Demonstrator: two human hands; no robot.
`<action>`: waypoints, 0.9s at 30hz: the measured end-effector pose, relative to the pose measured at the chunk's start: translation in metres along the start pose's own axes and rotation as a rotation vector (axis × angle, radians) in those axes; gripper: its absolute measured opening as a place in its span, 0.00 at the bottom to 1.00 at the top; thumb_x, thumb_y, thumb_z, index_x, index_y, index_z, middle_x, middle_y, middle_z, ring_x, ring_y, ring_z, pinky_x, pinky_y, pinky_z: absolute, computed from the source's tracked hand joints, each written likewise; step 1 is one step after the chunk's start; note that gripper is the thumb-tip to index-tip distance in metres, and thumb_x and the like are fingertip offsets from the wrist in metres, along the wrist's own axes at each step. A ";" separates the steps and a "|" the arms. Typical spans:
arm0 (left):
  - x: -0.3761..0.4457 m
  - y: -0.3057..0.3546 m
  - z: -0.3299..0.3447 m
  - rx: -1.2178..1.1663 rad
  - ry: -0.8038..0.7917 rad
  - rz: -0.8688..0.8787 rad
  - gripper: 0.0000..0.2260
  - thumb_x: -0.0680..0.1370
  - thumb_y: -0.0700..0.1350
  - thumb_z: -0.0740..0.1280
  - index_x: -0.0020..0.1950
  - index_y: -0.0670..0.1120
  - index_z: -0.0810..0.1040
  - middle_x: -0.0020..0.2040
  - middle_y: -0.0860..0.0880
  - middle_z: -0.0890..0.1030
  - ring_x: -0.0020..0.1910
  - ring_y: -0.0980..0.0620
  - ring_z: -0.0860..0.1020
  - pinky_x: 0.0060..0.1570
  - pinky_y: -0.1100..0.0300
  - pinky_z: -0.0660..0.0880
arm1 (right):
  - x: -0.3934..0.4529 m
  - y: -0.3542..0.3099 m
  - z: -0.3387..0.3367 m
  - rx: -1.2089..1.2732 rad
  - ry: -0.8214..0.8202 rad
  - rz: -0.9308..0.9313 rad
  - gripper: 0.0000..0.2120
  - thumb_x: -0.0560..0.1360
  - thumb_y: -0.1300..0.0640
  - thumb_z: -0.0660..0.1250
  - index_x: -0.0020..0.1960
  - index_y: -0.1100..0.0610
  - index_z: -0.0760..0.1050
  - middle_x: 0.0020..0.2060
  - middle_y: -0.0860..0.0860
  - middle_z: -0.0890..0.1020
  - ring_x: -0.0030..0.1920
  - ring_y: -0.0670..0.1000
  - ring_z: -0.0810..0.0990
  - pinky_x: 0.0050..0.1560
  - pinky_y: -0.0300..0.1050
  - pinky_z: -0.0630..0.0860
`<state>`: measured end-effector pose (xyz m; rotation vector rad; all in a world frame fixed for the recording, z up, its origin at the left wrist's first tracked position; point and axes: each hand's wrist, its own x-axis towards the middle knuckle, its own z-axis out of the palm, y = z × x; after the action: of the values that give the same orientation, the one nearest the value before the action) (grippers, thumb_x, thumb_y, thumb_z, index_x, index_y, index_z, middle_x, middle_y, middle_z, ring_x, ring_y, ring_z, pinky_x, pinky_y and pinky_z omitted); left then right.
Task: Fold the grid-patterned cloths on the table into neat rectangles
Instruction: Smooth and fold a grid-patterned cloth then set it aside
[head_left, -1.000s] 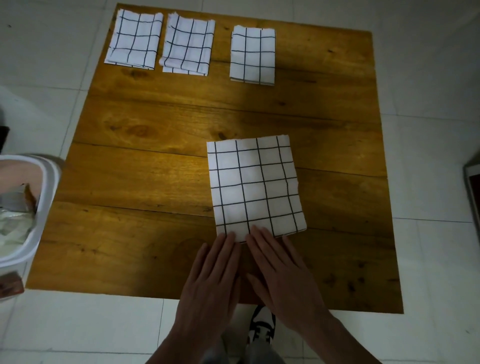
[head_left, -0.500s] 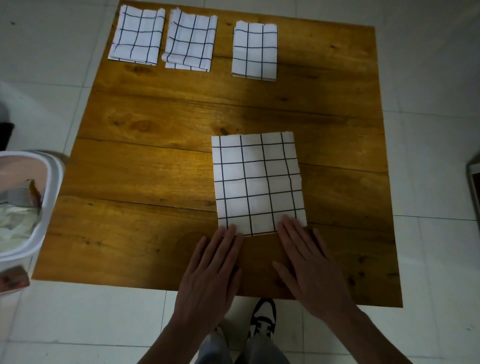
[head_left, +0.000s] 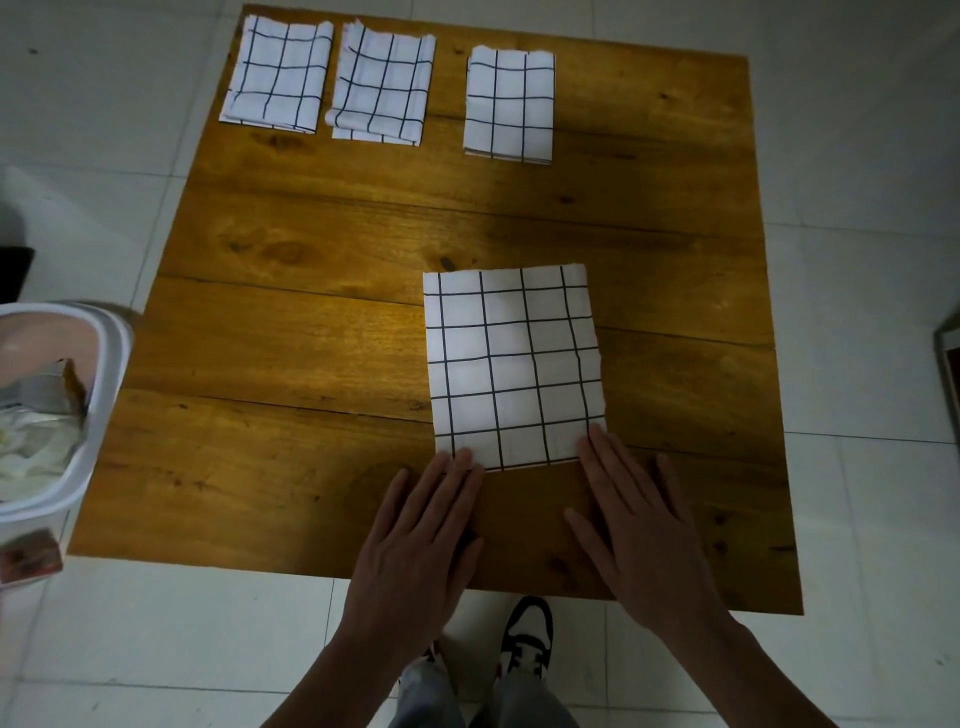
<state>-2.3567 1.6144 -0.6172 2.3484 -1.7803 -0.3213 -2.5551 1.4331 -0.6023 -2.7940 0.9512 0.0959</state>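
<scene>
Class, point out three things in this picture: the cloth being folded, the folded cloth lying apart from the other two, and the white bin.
cloth being folded (head_left: 514, 364): head view, middle of its top layer.
separate folded cloth (head_left: 509, 104): head view, its centre.
white bin (head_left: 106, 374): head view, its right wall.

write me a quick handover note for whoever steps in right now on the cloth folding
Left hand: open, flat on the table, fingertips touching the near left corner of the cloth in front.
Right hand: open, flat, fingertips on that cloth's near right corner.
Cloth in front: lies flat as a rectangle on the near middle of the table, larger than the others.
Done: three folded cloths in a row along the far edge, the left one, the middle one and the right one. The middle one's layers look a bit uneven.
Left: probably one more fold on the front cloth to match the row, then set it beside them.
</scene>
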 end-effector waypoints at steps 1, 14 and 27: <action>0.000 0.000 0.000 0.006 0.007 0.003 0.27 0.87 0.57 0.53 0.84 0.47 0.59 0.85 0.48 0.57 0.84 0.48 0.55 0.79 0.41 0.57 | 0.001 0.001 -0.001 -0.013 0.019 -0.012 0.31 0.85 0.38 0.49 0.83 0.53 0.57 0.83 0.50 0.58 0.83 0.50 0.56 0.80 0.63 0.56; 0.034 -0.017 -0.027 -0.004 0.243 0.188 0.15 0.81 0.48 0.62 0.63 0.45 0.81 0.59 0.45 0.83 0.61 0.49 0.74 0.67 0.53 0.66 | 0.030 0.029 -0.013 -0.229 0.199 -0.351 0.22 0.72 0.62 0.78 0.66 0.58 0.80 0.65 0.56 0.81 0.65 0.58 0.81 0.72 0.56 0.68; 0.062 -0.022 -0.036 0.064 0.134 0.318 0.10 0.78 0.50 0.71 0.56 0.46 0.82 0.56 0.45 0.82 0.54 0.46 0.80 0.52 0.51 0.80 | 0.044 0.035 -0.024 -0.063 0.279 -0.406 0.12 0.82 0.54 0.61 0.59 0.56 0.80 0.57 0.53 0.84 0.58 0.53 0.82 0.74 0.53 0.64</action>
<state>-2.3097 1.5606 -0.5924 2.0241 -2.0808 -0.0605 -2.5414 1.3751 -0.5894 -3.0471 0.4126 -0.3330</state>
